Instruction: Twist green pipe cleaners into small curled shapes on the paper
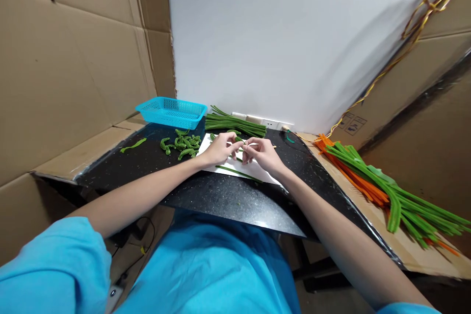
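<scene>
Over a white sheet (270, 175) on the black tabletop, my left hand (222, 148) and my right hand (262, 153) meet fingertip to fingertip. Both are pinched closed around a green fuzzy stem, mostly hidden by the fingers. A straight green stem (239, 172) lies on the sheet just below my hands. Short twisted green pieces (187, 143) are piled left of the sheet. Behind my hands lies a bundle of long green stems (235, 123).
A blue plastic basket (171, 114) stands at the back left. Orange strips (355, 179) and long green strips (415, 206) lie on cardboard at the right. A wall socket (270, 123) and twisted wires (390, 65) are behind. Cardboard walls flank the table (228, 201).
</scene>
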The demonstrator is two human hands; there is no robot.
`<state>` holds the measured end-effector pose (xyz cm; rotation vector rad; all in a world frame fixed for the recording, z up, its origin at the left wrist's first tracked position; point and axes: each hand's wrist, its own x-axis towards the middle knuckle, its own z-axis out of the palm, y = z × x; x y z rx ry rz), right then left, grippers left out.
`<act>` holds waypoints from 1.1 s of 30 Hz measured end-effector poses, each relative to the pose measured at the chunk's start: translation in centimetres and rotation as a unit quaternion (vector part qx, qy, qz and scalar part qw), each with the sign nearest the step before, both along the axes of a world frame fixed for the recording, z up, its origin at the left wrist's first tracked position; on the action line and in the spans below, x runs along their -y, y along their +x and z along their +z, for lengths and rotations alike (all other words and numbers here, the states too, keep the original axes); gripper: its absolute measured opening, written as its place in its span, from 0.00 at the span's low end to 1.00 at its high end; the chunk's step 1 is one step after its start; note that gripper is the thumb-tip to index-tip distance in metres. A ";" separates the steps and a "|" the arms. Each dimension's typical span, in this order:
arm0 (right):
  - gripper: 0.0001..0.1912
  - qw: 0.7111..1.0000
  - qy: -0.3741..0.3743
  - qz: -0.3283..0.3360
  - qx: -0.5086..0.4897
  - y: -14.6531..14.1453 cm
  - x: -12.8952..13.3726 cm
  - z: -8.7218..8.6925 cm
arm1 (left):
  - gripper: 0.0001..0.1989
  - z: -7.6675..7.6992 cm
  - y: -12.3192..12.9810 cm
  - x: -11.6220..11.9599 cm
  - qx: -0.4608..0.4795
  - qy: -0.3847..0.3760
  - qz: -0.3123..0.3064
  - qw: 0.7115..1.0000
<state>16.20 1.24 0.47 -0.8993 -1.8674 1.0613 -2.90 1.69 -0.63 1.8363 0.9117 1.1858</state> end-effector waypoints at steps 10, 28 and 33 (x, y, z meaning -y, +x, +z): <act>0.27 0.998 0.020 -0.028 -0.045 0.1 -0.2 -0.2 | 0.14 0.1 -0.7 -0.3 -0.005 0.041 0.008 0.999; 0.12 0.923 0.319 -0.194 0.089 0.7 0.2 0.0 | 0.09 0.4 -0.1 0.3 -0.096 0.121 0.069 0.986; 0.10 0.906 0.364 -0.207 0.059 1.7 0.7 0.8 | 0.15 0.6 -0.3 0.2 0.029 -0.059 -0.016 0.998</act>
